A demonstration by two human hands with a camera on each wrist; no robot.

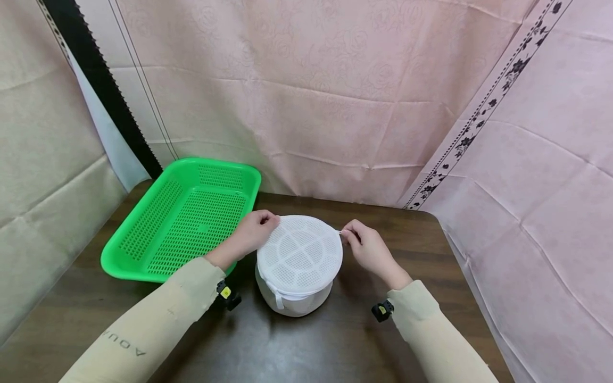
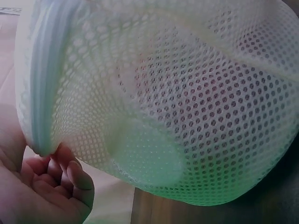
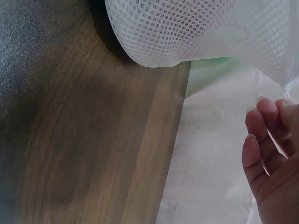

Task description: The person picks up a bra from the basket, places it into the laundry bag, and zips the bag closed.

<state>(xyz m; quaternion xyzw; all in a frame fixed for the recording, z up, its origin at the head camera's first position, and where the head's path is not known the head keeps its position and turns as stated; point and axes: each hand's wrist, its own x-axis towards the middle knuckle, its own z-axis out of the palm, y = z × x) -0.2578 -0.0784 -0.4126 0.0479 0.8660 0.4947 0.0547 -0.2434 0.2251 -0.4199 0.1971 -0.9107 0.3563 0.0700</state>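
A round white mesh laundry bag [image 1: 300, 256] stands on the table in the head view, its flat lid facing up and a zipper running round the rim. My left hand [image 1: 256, 230] pinches the rim on the bag's left side; in the left wrist view the left hand [image 2: 56, 186] grips the edge just below the pale zipper band [image 2: 49, 79]. On the far right of the rim my right hand [image 1: 366, 246] pinches the zipper pull. The right wrist view shows the right hand [image 3: 275, 154] with thumb and forefinger at the small pull [image 3: 287, 93].
A green plastic basket [image 1: 112, 260] with slotted walls stands on the left of the brown wooden table [image 1: 335, 351], right beside my left forearm. Pale patterned cloth [image 1: 306, 122] hangs behind the table and along both sides.
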